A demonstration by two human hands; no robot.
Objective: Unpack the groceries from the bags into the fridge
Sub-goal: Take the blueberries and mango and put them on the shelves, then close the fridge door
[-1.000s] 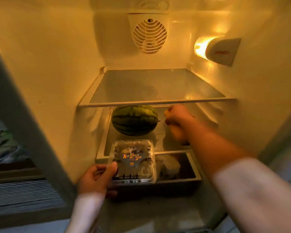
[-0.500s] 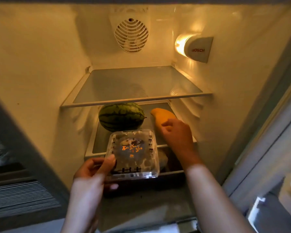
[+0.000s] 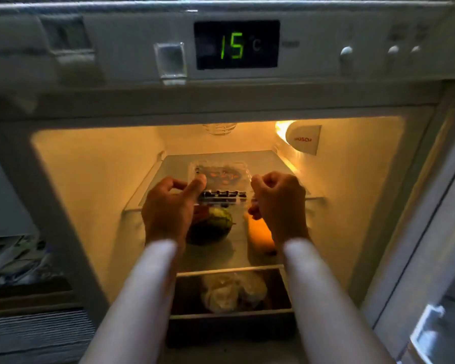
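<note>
A home kitchen, seen from in front of an open household fridge. Its control strip carries a green temperature display and round buttons. A glass shelf and a lamp glow inside, with a drawer below.

Control panel across the fridge top — dark display window shows green digits "15", with a paler "C" and degree mark just to their right. Faint grey wording to the right of the display, too blurred to read. Lamp cover on the inner right wall: red "BOSCH". Clear clamshell box on the top shelf carries orange-red lettering on its lid — not legible
</note>
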